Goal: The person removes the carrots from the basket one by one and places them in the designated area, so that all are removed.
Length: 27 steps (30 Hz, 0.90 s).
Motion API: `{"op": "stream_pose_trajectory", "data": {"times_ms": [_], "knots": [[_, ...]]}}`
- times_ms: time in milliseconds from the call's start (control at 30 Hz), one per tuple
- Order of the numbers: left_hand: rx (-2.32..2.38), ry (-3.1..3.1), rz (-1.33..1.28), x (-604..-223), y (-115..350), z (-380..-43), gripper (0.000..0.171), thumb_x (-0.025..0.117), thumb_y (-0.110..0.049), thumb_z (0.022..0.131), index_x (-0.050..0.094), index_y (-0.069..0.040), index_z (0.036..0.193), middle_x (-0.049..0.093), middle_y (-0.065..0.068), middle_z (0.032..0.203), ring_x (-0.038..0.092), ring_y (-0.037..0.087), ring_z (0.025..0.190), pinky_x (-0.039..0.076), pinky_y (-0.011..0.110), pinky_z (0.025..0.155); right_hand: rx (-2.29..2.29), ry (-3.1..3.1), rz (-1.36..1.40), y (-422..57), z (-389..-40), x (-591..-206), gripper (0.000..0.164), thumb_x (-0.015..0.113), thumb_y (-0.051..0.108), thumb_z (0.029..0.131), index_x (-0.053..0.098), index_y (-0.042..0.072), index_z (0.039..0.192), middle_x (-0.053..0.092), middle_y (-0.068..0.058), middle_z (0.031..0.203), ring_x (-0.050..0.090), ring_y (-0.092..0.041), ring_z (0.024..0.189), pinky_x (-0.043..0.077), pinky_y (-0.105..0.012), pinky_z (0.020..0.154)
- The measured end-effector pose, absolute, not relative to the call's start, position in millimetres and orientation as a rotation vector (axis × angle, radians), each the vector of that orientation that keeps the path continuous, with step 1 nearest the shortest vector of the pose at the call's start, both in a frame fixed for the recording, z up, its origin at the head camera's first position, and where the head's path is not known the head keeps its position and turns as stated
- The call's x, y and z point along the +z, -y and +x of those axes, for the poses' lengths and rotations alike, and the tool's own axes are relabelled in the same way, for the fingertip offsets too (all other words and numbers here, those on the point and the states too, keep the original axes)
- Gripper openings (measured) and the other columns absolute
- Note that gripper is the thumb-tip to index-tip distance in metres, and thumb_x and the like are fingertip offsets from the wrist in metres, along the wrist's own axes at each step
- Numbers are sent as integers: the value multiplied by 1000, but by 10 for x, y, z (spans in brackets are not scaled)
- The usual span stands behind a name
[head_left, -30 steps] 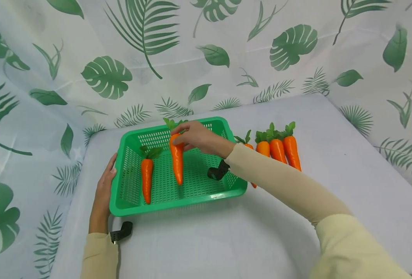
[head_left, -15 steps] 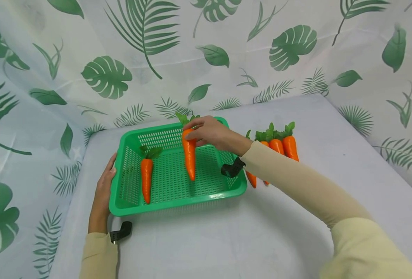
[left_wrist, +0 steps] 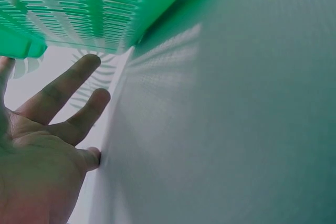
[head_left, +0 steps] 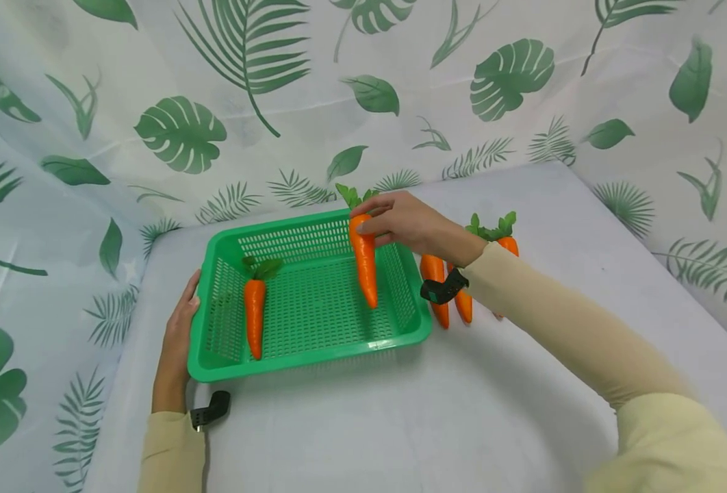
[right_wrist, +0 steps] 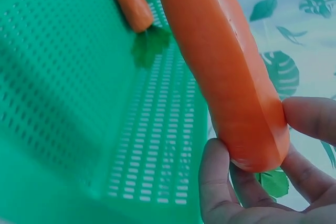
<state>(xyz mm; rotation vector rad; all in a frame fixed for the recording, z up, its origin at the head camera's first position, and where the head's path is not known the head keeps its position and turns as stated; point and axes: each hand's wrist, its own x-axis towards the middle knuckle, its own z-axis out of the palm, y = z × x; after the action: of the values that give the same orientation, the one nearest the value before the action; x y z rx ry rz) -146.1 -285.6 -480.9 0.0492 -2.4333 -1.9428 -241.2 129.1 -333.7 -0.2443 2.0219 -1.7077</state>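
My right hand (head_left: 409, 222) pinches a carrot (head_left: 365, 263) near its leafy top, thumb on one side and fingers on the other. The carrot hangs tip down over the right part of a green plastic basket (head_left: 314, 366). In the right wrist view, the thick end of this carrot (right_wrist: 231, 77) sits between the fingertips, its leaves mostly hidden behind them. A second carrot (head_left: 254, 318) lies inside the basket at the left. At the basket's left side rests my left hand (head_left: 180, 329); its fingers (left_wrist: 60, 88) stretch out spread beside the slotted wall in the left wrist view.
Several more carrots (head_left: 435, 291) lie on the white table (head_left: 351, 431) just right of the basket, partly hidden by the right wrist and its black camera (head_left: 443, 287). A leaf-patterned cloth (head_left: 425, 75) rises behind the table.
My right hand has carried the carrot rightward and slightly up across the basket. The left hand stays at the basket's left side, and the other carrot lies where it was.
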Motion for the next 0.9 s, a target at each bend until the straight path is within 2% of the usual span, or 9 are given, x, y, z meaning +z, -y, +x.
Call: {"op": "stream_pose_trajectory", "data": {"times_ms": [133, 233, 567, 900], "knots": [[-1944, 2434, 55, -4810, 2856, -1454, 55, 32, -47, 117, 24, -41, 171, 21, -10, 176, 33, 16, 145, 33, 31, 112, -1705, -2049, -208, -1431, -2403, -3301, 44, 67, 3, 103, 61, -3, 146, 59, -18, 141, 66, -29, 109, 56, -40, 96], [-1960, 2423, 46, -4808, 2852, -1452, 55, 32, -46, 117, 25, -40, 171, 21, -11, 176, 31, 16, 147, 30, 37, 116, -1703, -2063, -181, -1553, -2396, -3286, 44, 67, 4, 104, 60, -3, 147, 58, -17, 143, 66, -28, 110, 57, -37, 95], [-1982, 2395, 19, -4818, 2855, -1451, 55, 33, -44, 117, 25, -38, 172, 20, -10, 176, 29, 17, 150, 27, 36, 118, -1729, -2096, -105, -1930, -2370, -3282, 41, 65, 7, 107, 60, -3, 146, 64, -16, 131, 66, -23, 100, 57, -31, 90], [-1968, 2401, 12, -4809, 2856, -1455, 55, 33, -45, 117, 25, -40, 171, 21, -10, 176, 29, 18, 151, 27, 38, 118, -1684, -2157, -11, -2357, -2348, -3408, 44, 64, 13, 109, 57, -1, 150, 62, -13, 133, 66, -21, 105, 57, -29, 90]]}}
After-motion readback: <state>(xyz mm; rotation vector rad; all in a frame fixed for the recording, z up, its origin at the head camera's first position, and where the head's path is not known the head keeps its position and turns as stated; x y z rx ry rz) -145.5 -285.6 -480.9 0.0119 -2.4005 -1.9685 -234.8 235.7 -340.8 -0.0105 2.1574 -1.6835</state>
